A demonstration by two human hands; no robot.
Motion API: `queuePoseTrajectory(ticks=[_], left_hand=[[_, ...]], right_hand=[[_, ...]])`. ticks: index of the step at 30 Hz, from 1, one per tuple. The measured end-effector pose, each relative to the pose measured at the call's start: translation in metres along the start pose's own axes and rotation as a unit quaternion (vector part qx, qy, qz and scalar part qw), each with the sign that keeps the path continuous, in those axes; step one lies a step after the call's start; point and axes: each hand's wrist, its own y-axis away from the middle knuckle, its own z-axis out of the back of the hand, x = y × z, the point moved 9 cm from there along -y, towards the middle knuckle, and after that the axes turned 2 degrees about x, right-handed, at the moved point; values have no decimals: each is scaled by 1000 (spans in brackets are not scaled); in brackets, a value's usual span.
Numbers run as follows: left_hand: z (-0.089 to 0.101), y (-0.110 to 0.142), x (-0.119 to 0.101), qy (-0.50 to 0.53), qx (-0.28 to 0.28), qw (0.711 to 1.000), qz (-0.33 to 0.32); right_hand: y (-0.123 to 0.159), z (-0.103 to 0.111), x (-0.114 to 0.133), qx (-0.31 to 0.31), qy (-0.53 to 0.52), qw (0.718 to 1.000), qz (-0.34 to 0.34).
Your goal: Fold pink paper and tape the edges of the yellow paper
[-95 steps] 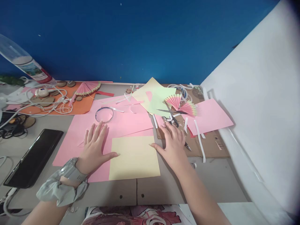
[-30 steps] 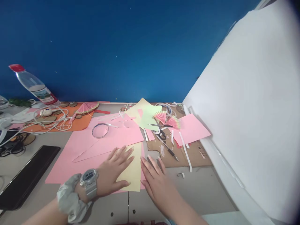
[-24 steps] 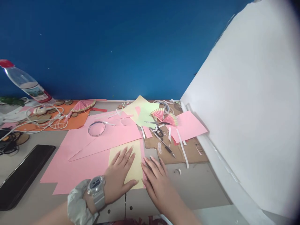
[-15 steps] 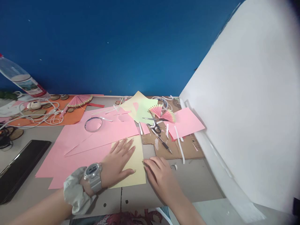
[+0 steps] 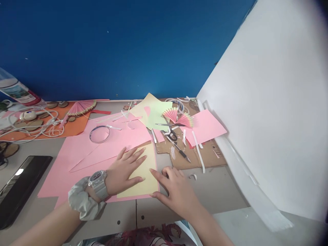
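A pale yellow sheet of paper [image 5: 147,172] lies on pink paper [image 5: 107,150], a thin pink border showing along its right and lower edges. My left hand [image 5: 124,174], wearing a watch [image 5: 98,181] and a grey-green scrunchie [image 5: 83,198], rests flat on the yellow sheet with fingers spread. At the sheet's right edge is my right hand [image 5: 176,188], index finger and thumb stretched out and apart, the other fingers curled; nothing is in it. The index fingertip touches the yellow sheet, and the thumb tip is by its lower right corner.
On cardboard [image 5: 205,157] to the right lie scissors [image 5: 172,134], a pen [image 5: 179,150], paper strips and a folded pink fan [image 5: 178,118]. A tape roll [image 5: 99,134] sits on the pink paper. A phone [image 5: 24,188], tangled white cable [image 5: 53,116] and bottle [image 5: 19,92] stand left.
The right hand has moved left onto the yellow sheet's edge, its index finger and thumb now spread. A pink border now shows beside the yellow sheet. The left hand still lies flat.
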Motion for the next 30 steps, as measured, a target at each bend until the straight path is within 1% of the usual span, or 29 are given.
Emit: queuePoseTrajectory(ticks=[2, 5, 13, 17, 20, 24, 27, 30], left_hand=[[1, 0, -4, 4, 3, 1000, -14], [1, -1, -6, 11, 9, 1000, -17], [1, 2, 0, 38, 13, 999, -32], [1, 2, -2, 31, 9, 999, -39], [3, 1, -7, 15, 6, 999, -44], [6, 2, -12, -5, 20, 999, -38], [8, 2, -13, -2, 28, 999, -41], [10, 2, -13, 13, 24, 999, -47]], right_hand=[[-1, 0, -1, 2, 4, 1000, -1], [-1, -1, -3, -8, 17, 1000, -11], [-1, -2, -4, -16, 39, 999, -4], [-5, 0, -4, -30, 48, 998, -10], [-7, -1, -5, -22, 51, 998, -17], [-7, -2, -5, -19, 58, 998, -12], [-6, -1, -5, -24, 63, 998, -3], [-6, -2, -5, -23, 66, 998, 3]])
